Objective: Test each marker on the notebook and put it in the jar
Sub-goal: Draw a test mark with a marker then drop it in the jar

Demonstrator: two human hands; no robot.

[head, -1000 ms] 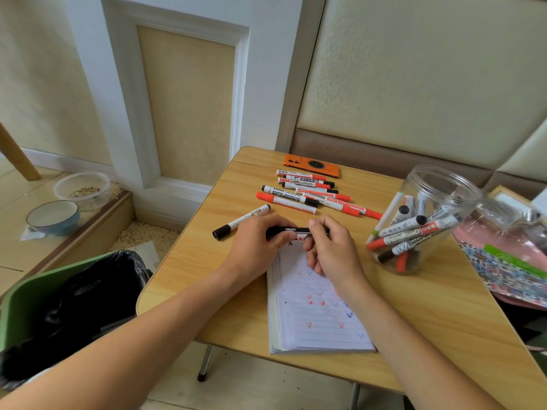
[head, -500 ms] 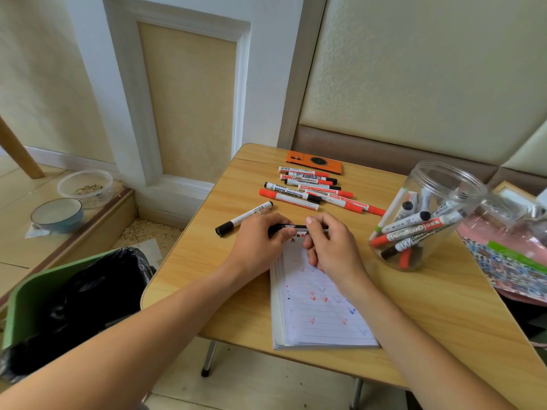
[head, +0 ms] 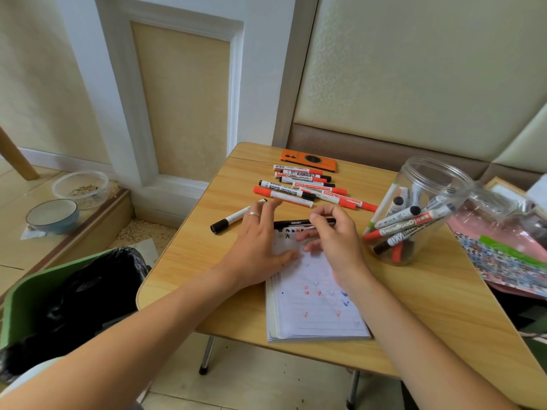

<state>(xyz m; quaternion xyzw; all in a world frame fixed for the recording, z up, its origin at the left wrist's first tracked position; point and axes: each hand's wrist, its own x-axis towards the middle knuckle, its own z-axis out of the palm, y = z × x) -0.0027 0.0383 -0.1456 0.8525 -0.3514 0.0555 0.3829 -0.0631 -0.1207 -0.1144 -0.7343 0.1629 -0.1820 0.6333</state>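
A black marker [head: 299, 222] is held level by the right hand [head: 334, 241], pinched at its right end between thumb and forefinger; the barrel runs leftward from that hand, above the top edge of the notebook [head: 313, 303]. The remaining fingers of the right hand are loosely curled over the page. The left hand [head: 260, 247] is spread with fingers straight and slightly blurred, gripping nothing; its thumb is laid on the upper left part of the notebook, and a ring is worn on one finger. Whether its fingertips touch the marker's left end cannot be told.

Red, blue and faint tick marks are seen on the lined page between and below the two wrists. A black-capped white marker [head: 233, 218] is lying on the table [head: 429, 315] just beyond the left hand, partly hidden by its fingers. A row of red and black markers [head: 305, 189] is laid further beyond both hands. The clear jar [head: 426, 208], open-topped and tilted, is placed to the right of the right hand, apart from it, with several markers inside. An orange phone [head: 309, 161] is lying past the marker row.
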